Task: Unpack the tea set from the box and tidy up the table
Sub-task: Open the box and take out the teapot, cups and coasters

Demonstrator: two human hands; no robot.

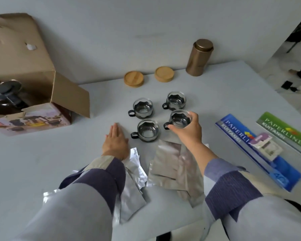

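Several glass cups in dark holders stand on the grey table (42, 162). My right hand (188, 130) grips the near right cup (180, 119) by its rim. The others are a near left cup (147, 129), a far left cup (142, 108) and a far right cup (176, 100). My left hand (116, 141) lies flat on the table left of the cups, fingers together, holding nothing. The open cardboard box (42, 94) sits at the far left with a dark teapot (5, 98) inside. Silver wrapping bags (172, 169) lie under my forearms.
Two round wooden lids (133, 78) (164, 74) and a copper canister (199, 58) stand along the back wall. A blue receipt book (261, 153) with a small packet (266, 145) on it and a green receipt book (285, 133) lie at right, near the table edge.
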